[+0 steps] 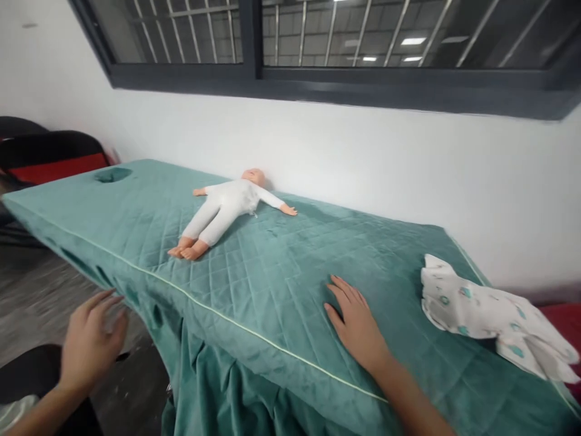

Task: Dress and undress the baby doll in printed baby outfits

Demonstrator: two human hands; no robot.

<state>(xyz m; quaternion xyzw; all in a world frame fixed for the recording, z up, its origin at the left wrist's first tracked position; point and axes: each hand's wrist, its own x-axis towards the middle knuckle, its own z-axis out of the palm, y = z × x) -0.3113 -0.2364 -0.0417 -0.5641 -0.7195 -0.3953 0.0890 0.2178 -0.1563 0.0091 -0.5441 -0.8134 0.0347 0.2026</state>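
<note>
A baby doll with a white cloth body lies on its back on the green quilted bed cover, arms spread and head toward the wall. My right hand is over the cover's near half, fingers extended, holding nothing; whether it touches the fabric I cannot tell. Off the bed's front edge, my left hand hangs in the air with fingers apart and nothing in it. White baby clothing with a green print lies at the bed's right end, to the right of my right hand.
A dark-framed window with bars behind it runs above the white wall. Red and black chairs stand beyond the bed's left end. The cover has a hole at the far left. A black seat is at lower left.
</note>
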